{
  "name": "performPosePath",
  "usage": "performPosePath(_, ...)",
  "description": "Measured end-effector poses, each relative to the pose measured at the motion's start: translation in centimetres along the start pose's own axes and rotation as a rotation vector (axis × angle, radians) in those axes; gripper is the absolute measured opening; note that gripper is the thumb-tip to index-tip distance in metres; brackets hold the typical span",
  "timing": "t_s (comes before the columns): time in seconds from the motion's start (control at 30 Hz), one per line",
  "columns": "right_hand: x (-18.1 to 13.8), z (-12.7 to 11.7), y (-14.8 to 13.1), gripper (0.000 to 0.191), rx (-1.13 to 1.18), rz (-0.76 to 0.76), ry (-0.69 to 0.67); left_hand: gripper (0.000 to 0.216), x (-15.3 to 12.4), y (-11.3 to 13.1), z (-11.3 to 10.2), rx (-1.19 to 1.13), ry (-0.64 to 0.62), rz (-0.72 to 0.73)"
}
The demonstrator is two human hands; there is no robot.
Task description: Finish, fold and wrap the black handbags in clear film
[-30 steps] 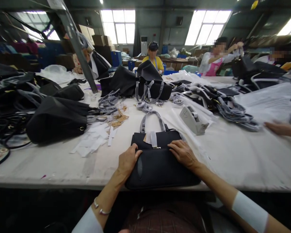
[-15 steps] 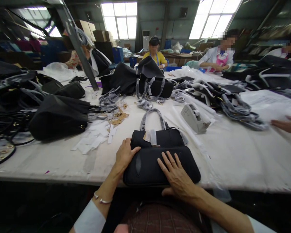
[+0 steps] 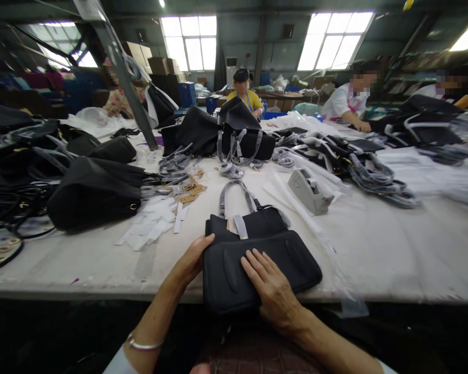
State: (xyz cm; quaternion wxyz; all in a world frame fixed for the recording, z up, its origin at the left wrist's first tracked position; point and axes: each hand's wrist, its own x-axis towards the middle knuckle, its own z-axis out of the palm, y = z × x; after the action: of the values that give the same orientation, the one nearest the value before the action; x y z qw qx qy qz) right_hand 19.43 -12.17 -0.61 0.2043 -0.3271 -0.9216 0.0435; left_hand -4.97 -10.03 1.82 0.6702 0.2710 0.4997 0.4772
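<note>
A black handbag (image 3: 257,265) lies at the table's front edge, its base side toward me and jutting slightly over the edge. Its handle (image 3: 234,188), wrapped in clear plastic, points away from me. A white strip (image 3: 240,227) and a bit of brown card sit at its middle. My left hand (image 3: 195,255) grips the bag's left edge, thumb near the top and the other fingers mostly hidden. My right hand (image 3: 271,283) rests flat on the bag's near panel, fingers stretched out and fairly close together.
Left of the bag lie white paper slips (image 3: 150,223), brown tags (image 3: 193,189) and a black bag (image 3: 95,195). A grey tape dispenser (image 3: 310,192) stands to the right. More black bags (image 3: 242,130) and wrapped handles line the back. Several co-workers are across the table.
The handbag has turned a little, its near left corner coming toward me. My left hand has slid to its side edge, and my right hand has shifted left with fingers closer together.
</note>
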Motion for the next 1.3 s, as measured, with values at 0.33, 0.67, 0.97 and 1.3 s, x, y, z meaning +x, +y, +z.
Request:
performPosePath(0.33,8.5,-13.4,5.0,0.033,0.895,0.742,0.608,0.06,-0.4,-2.5,0.7,0.293,-0.041,0.134)
performPosePath(0.67,7.3,-4.2,5.4,0.028,1.883,1.235,0.894,0.069,-2.0,-1.3,0.4,-0.228,-0.029,0.212)
performPosePath(0.97,-0.6,3.1,2.0,0.022,1.776,1.302,0.522,0.07,0.9,-3.5,-1.4,0.118,0.224,0.218)
performPosePath(1.3,-3.1,-5.8,0.3,0.043,1.333,0.896,-0.424,0.042,3.7,1.0,-0.9,1.368,0.431,0.336)
